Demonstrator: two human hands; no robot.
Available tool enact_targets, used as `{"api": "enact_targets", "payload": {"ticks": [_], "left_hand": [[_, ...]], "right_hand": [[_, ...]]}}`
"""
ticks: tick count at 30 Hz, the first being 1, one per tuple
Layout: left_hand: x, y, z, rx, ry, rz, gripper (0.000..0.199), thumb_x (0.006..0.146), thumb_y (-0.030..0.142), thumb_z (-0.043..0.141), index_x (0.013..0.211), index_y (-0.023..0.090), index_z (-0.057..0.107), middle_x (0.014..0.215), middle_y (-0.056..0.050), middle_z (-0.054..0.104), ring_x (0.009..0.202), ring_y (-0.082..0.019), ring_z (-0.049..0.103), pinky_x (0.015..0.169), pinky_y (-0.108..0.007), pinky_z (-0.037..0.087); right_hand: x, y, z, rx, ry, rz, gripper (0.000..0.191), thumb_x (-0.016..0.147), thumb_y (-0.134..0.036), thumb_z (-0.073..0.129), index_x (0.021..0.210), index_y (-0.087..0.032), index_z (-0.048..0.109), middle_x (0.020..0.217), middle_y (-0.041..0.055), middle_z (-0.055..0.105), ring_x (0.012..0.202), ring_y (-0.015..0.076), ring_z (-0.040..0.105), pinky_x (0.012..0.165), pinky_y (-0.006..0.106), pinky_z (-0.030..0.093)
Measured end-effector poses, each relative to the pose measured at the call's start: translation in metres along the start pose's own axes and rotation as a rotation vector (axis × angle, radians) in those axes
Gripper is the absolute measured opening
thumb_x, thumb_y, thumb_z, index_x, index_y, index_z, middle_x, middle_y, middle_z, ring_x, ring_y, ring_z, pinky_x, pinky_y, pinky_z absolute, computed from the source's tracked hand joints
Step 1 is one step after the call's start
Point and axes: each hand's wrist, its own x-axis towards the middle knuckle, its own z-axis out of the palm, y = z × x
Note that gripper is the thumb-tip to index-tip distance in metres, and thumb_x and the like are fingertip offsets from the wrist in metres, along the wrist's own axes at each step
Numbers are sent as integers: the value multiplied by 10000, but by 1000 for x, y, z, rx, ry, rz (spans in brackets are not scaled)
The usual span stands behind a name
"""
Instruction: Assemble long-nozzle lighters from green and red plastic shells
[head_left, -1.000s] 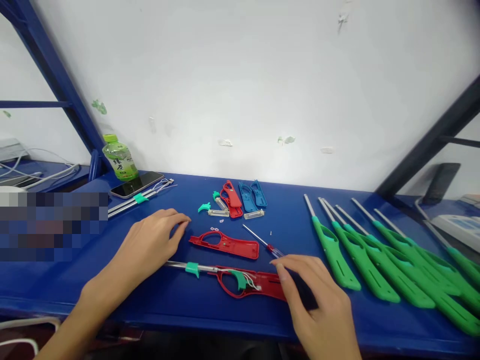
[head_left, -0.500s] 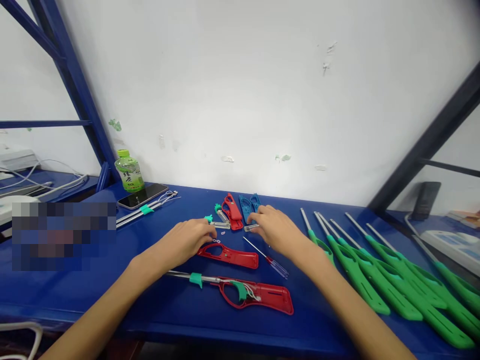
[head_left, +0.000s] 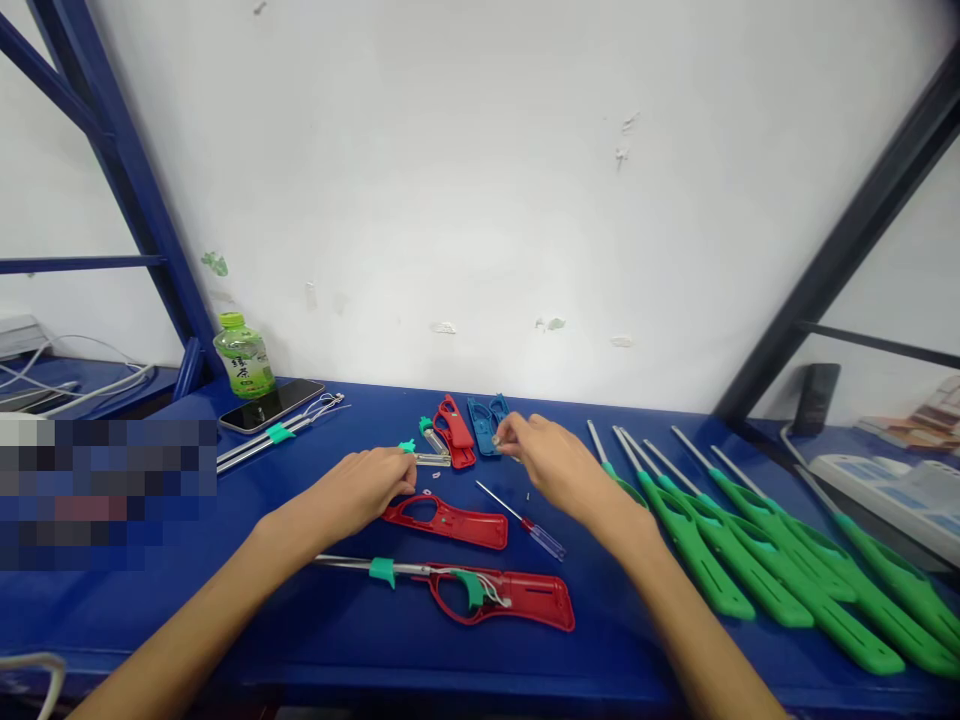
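Observation:
My left hand (head_left: 375, 485) is closed, fingers bent down at the left end of a red shell half (head_left: 469, 527); what it holds, if anything, is hidden. A clear fuel tube (head_left: 433, 460) with a green tip lies just beyond it. My right hand (head_left: 544, 455) pinches a small clear piece (head_left: 496, 440) beside the blue shell parts (head_left: 484, 425). Red shell parts (head_left: 457, 435) lie between the hands. A screwdriver (head_left: 544, 538) rests below my right hand. Nearest me is an opened red lighter (head_left: 536, 598) with a green trigger, wires and metal rod.
Several green lighters (head_left: 720, 555) fan out on the right of the blue table (head_left: 375, 645). At the back left stand a green bottle (head_left: 246, 360), a phone (head_left: 274, 405) and metal rods (head_left: 259, 442) with wires. Blue metal posts rise at both sides.
My right hand has lifted slightly, its fingertips now drawn together around a small clear piece near the blue parts. My left hand's fingers have curled in. The camera view has shifted a little.

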Motion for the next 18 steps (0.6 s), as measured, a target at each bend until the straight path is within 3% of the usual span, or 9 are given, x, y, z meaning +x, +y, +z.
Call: {"api": "enact_targets", "payload": {"ticks": [3, 6, 8, 12, 14, 18], "left_hand": [[-6, -1, -3, -25, 34, -8, 398, 1073, 420, 742, 1389, 185, 681, 1382, -113, 711, 1164, -268, 737, 985, -491, 653], [-19, 1, -9, -59, 141, -26, 199, 1119, 343, 624, 1184, 175, 708, 1189, -79, 743, 1026, -236, 727, 924, -437, 617], [-33, 4, -10, -93, 237, -49, 228, 1135, 299, 473, 1023, 207, 649, 1014, -47, 724, 897, -219, 682, 832, -382, 550], [-67, 11, -3, -201, 367, -103, 406, 1153, 475, 261, 913, 259, 508, 758, 26, 598, 648, -179, 528, 586, -291, 410], [-79, 15, 1, -385, 403, -81, 387, 1122, 526, 355, 877, 265, 501, 697, 45, 562, 597, -166, 482, 535, -275, 354], [-83, 20, 4, -567, 329, -70, 306, 1057, 507, 528, 877, 264, 580, 583, 64, 576, 495, -147, 515, 496, -257, 334]], "right_hand": [[-18, -13, -13, 199, 157, 73, 224, 1170, -294, 527, 1356, -207, 617, 1135, 94, 784, 998, 217, 762, 909, 413, 633], [-37, -32, -19, 396, 303, 144, 381, 1184, -395, 495, 1534, -254, 439, 1113, 78, 792, 951, 205, 765, 874, 384, 629], [-44, -43, -19, 514, 352, 168, 390, 1197, -469, 442, 1537, -279, 446, 1112, 62, 793, 934, 191, 765, 872, 372, 639], [-45, -59, -15, 708, 321, 168, 308, 1173, -509, 501, 1343, -284, 623, 1113, 46, 822, 917, 169, 783, 863, 335, 656], [-42, -66, -13, 858, 282, 169, 251, 1144, -498, 573, 1240, -279, 649, 1120, 44, 835, 953, 171, 792, 884, 333, 654], [-40, -80, -8, 1073, 225, 172, 169, 1064, -400, 718, 1048, -272, 607, 1163, 49, 841, 974, 180, 792, 907, 356, 641]]}}
